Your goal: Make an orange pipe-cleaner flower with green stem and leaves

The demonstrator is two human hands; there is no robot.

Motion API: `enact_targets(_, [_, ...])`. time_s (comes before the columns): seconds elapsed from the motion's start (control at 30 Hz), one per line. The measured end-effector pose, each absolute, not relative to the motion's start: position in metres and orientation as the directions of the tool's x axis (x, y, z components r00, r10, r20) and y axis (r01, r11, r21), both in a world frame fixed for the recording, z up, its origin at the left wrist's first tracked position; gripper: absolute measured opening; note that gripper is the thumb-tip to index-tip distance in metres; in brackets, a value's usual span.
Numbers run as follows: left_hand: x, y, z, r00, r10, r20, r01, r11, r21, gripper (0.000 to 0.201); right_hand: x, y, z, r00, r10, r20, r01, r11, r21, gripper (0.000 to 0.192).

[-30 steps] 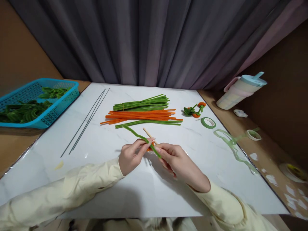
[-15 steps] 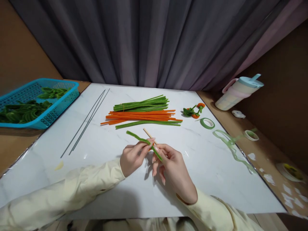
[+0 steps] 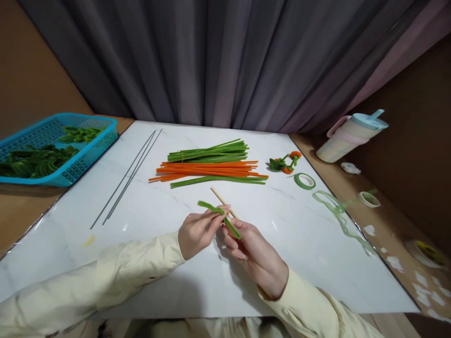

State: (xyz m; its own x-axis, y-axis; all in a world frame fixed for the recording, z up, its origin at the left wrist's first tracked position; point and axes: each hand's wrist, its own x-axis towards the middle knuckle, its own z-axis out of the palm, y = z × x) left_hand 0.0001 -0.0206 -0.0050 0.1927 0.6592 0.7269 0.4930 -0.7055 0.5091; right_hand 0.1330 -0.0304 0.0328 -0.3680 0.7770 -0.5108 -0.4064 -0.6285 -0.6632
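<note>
My left hand (image 3: 198, 234) is closed in a pinch on a green pipe cleaner (image 3: 210, 206), its fuzzy end sticking out to the upper left. The other end (image 3: 232, 227) slants down across the fingertips of my right hand (image 3: 260, 253). A thin wooden stick (image 3: 219, 195) runs from the upper left down to my right hand, whose curled fingers close around its lower part. A tiny orange bit (image 3: 228, 213) shows between the fingertips; the fingers hide most of it. Both hands are nearly touching, just above the white tabletop (image 3: 158, 277).
Beyond the hands lie green pipe cleaners (image 3: 207, 153) and orange ones (image 3: 207, 169). Dark wires (image 3: 130, 176) and a blue basket (image 3: 75, 164) of green pieces are left. Orange-and-green pieces (image 3: 291, 164), green tape (image 3: 305, 181), a ribbon (image 3: 343, 218) and a tumbler (image 3: 352, 136) are right.
The green pipe cleaner's far end has drawn in toward my left hand and looks shorter. My right hand has turned, with its fingers more curled. The wooden stick shows slightly more.
</note>
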Motion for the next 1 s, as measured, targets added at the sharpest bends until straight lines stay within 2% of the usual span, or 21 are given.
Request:
enact_targets(0.23, [0.0,-0.021,-0.003,0.206,0.684,0.699,0.441,-0.703,0.558,0.015,0.132,-0.03,0.032,-0.376,0.775,-0.508,-0.407,-0.631,-0.661,0.01])
enact_targets(0.3, [0.001,-0.021,-0.003,0.168,0.737,0.655,0.425,-0.654,0.626,0.013,0.136,-0.031,0.031,-0.373,0.794,-0.48,-0.371,-0.602,-0.707,0.012])
enact_targets(0.4, [0.002,-0.02,-0.001,0.108,0.853,0.511,0.36,-0.512,0.78,0.01,0.147,-0.033,0.029,-0.263,0.891,-0.371,-0.167,-0.421,-0.892,0.017])
enact_targets(0.47, [0.002,-0.02,0.001,0.108,0.901,0.42,0.308,-0.432,0.848,0.009,0.156,-0.034,0.029,-0.19,0.959,-0.212,0.056,-0.205,-0.977,0.018])
enact_targets(0.5, [0.002,-0.02,0.002,0.116,0.915,0.386,0.287,-0.403,0.869,0.01,0.16,-0.034,0.03,-0.187,0.975,-0.118,0.169,-0.087,-0.982,0.017])
enact_targets(0.6, [0.002,-0.02,0.004,0.138,0.938,0.317,0.255,-0.343,0.904,0.01,0.168,-0.032,0.036,-0.287,0.947,0.147,0.384,0.254,-0.888,0.01])
enact_targets(0.67, [0.002,-0.02,0.005,0.161,0.939,0.305,0.256,-0.338,0.906,0.011,0.17,-0.027,0.041,-0.39,0.879,0.273,0.413,0.433,-0.801,0.011])
enact_targets(0.73, [0.001,-0.021,0.005,0.191,0.931,0.311,0.269,-0.354,0.896,0.011,0.17,-0.02,0.047,-0.491,0.802,0.341,0.397,0.554,-0.731,0.014])
enact_targets(0.83, [-0.001,-0.021,0.005,0.236,0.911,0.337,0.292,-0.397,0.87,0.01,0.168,-0.007,0.055,-0.585,0.732,0.349,0.381,0.628,-0.678,0.015])
enact_targets(1.0, [-0.002,-0.021,0.005,0.278,0.9,0.337,0.298,-0.414,0.86,0.01,0.164,0.01,0.064,-0.656,0.726,0.206,0.416,0.576,-0.704,0.014])
